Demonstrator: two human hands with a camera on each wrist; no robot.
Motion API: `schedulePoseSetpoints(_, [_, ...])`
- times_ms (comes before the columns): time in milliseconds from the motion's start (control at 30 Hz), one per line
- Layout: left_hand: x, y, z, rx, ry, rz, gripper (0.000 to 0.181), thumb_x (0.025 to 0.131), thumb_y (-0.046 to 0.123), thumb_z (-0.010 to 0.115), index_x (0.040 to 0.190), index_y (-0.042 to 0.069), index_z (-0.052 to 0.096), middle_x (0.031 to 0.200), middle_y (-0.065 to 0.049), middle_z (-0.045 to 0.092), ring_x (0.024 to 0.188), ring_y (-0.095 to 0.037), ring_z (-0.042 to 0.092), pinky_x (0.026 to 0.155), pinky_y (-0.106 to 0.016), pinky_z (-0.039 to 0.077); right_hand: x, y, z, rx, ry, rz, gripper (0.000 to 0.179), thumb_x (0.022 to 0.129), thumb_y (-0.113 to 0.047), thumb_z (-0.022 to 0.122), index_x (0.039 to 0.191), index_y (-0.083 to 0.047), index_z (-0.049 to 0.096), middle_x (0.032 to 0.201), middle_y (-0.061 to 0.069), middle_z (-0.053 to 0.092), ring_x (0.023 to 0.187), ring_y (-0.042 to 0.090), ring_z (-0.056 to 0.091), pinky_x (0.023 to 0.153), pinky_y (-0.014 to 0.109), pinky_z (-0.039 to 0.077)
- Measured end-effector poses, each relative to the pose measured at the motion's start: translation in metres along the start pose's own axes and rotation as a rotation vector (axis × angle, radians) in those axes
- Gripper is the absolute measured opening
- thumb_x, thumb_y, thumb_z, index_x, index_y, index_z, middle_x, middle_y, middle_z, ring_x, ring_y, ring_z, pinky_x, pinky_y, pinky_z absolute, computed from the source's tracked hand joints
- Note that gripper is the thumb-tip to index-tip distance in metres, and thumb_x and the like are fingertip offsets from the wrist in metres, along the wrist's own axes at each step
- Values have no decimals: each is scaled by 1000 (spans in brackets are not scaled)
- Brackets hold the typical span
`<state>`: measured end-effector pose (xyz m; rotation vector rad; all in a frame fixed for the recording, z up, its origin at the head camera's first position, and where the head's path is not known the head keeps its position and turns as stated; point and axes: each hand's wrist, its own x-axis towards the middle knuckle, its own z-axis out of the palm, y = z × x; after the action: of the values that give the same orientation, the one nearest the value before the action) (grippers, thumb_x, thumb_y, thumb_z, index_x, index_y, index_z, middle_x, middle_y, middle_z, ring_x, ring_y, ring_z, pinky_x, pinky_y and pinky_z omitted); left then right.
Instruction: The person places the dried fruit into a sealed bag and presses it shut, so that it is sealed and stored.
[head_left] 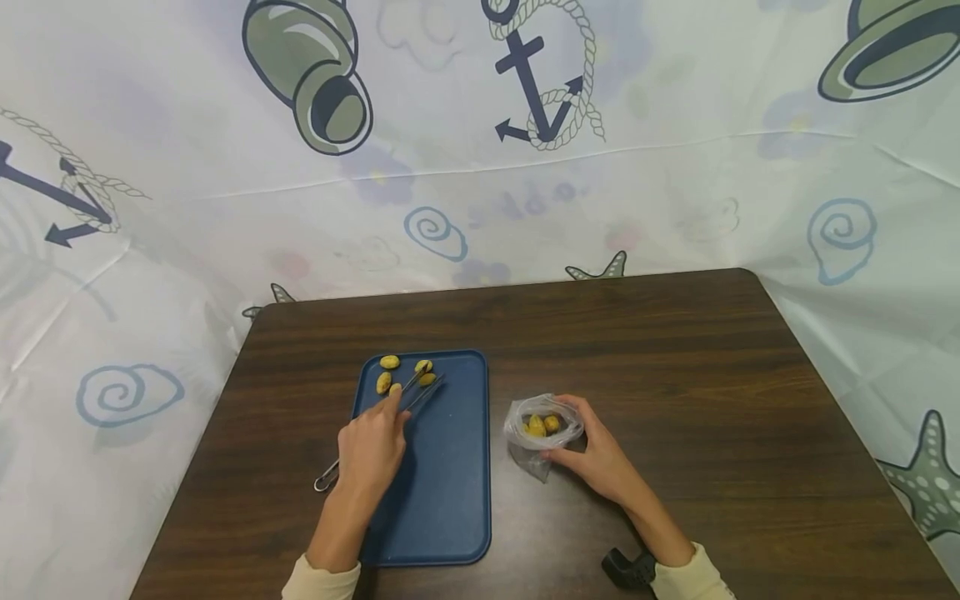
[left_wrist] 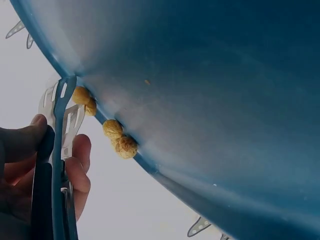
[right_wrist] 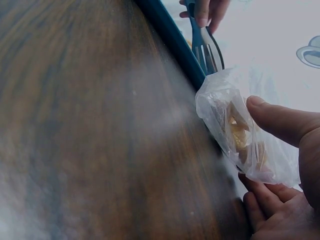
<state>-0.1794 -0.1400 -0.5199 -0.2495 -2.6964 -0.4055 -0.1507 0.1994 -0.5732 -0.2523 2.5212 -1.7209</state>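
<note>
My left hand [head_left: 371,446] grips metal tongs [left_wrist: 56,120] over the far end of a blue tray [head_left: 442,500]. Slotted heads show on the tongs in the left wrist view, spread apart. Several small yellow-brown oval pieces [head_left: 384,382], their kind unclear, lie near the tray's far left edge. The tong tips are beside the pieces on the right of this group; whether they touch is unclear. To the right of the tray, my right hand [head_left: 603,462] holds a clear plastic bag [right_wrist: 217,105] by its side, thumb and fingers about it. Inside its open mouth sit similar yellow pieces [head_left: 537,426].
Everything stands on a dark brown wooden table [head_left: 675,375]. A black device [head_left: 628,569] is at my right wrist. Behind and beside the table hangs a pale cloth [head_left: 675,183] printed with anchors, shells and starfish. The tray has a raised rim.
</note>
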Motion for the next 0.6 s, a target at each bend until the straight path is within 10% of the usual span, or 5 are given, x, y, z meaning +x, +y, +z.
schedulePoseSetpoints(600, [-4,2,-2,-26,25,-12,25,97,10,69,119,0,74,96,-18,79,62,-39,70,51,-51,53,1,1,1,8,2,-12,78,83,-31,88,147,-27,43,153,8,50,143,35,45,115,68,31])
